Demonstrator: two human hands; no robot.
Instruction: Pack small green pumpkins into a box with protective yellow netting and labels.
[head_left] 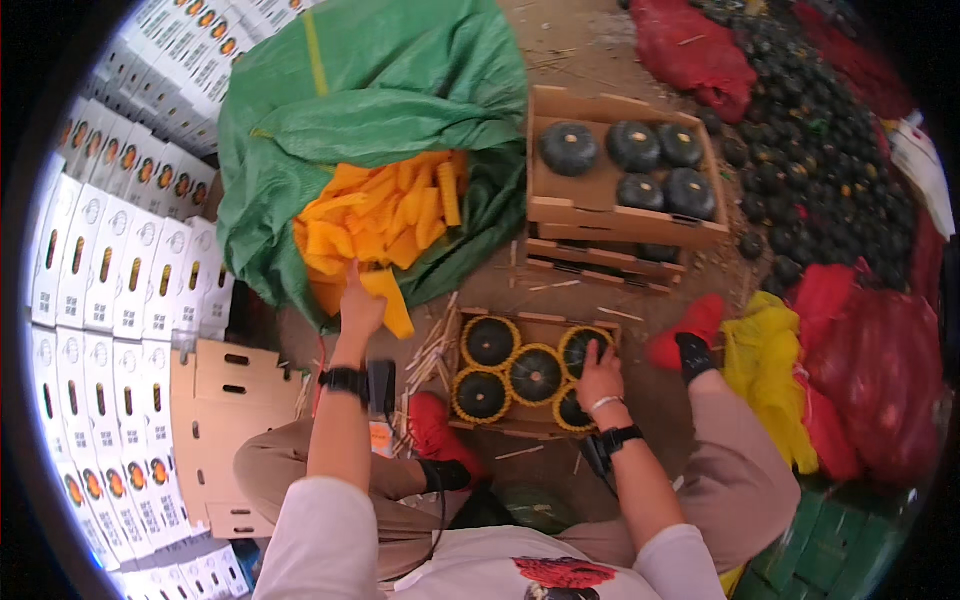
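My left hand point(362, 303) is at the near edge of a pile of yellow-orange foam net sleeves point(375, 215) in a green woven sack point(400, 120). Its fingers are closed on one foam net sleeve point(390, 300), which hangs out beside the thumb. On the ground before me sits a shallow cardboard box point(530, 322) with several dark green squashes point(536, 375), each ringed by a yellow net. My right hand point(602, 380) rests at that box's right side, fingers stretched over the far-right netted squash point(583, 352) and partly covering it.
Beyond the netted box, stacked cardboard boxes point(625, 215) hold bare squashes point(568, 148). A large heap of squashes point(820, 170) lies at right, near red mesh sacks point(870, 350) and a yellow one point(768, 370). White cartons point(120, 260) are stacked along the left. Dry stalks point(432, 345) litter the ground.
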